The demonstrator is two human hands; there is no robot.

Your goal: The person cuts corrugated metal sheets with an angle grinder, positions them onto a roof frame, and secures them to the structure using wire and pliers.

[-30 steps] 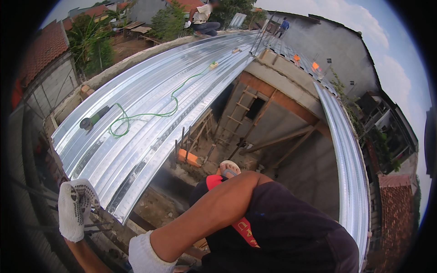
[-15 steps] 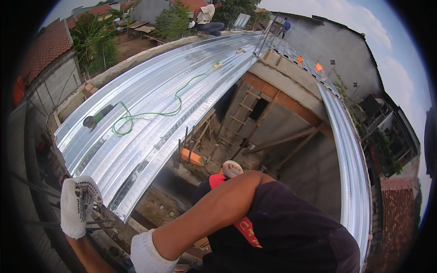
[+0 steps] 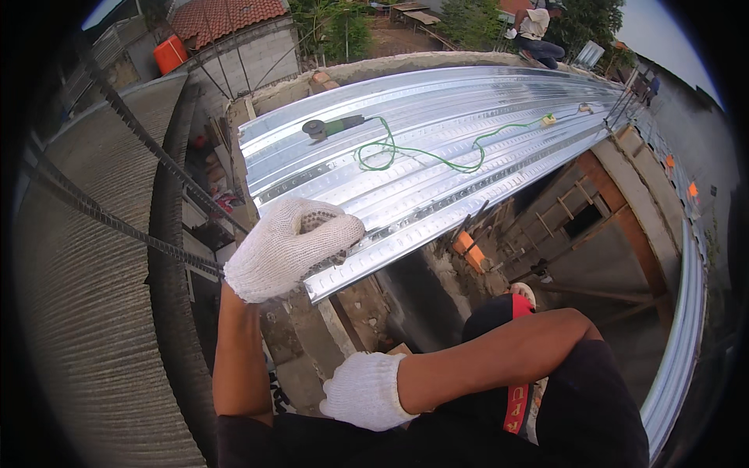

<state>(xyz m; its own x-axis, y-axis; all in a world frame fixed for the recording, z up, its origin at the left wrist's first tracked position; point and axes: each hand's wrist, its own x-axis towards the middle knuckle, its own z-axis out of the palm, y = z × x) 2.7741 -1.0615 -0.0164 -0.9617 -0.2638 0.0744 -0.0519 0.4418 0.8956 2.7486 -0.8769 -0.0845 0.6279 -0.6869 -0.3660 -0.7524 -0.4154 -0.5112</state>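
My left hand (image 3: pixel 292 248), in a white knitted glove with dotted grips, is curled over the near ends of the ribbed metal decking sheets (image 3: pixel 437 191). Its fingers are bent and closed. What they grip, if anything, is hidden, and whether they touch the sheet edge I cannot tell. Low in front of my body, my right hand (image 3: pixel 365 390), also gloved in white, has its fingers folded in; its palm is out of sight. On the decking lies a green angle grinder (image 3: pixel 334 125), its green cord (image 3: pixel 437 161) looping across to a pale yellow socket (image 3: pixel 548 119).
Steel bars (image 3: pixel 156 148) slant in at the left above a corrugated roof (image 3: pixel 86 273). Right of the decking's edge, a deep opening holds a wooden ladder (image 3: pixel 558 214) and an orange block (image 3: pixel 470 249). One person (image 3: pixel 537 35) crouches on the far wall; another (image 3: pixel 652 90) is farther right.
The view has swung left, so the decking and opening now appear farther right. My left hand has come from beside the steel bars to over the sheet ends. More of my right glove shows.
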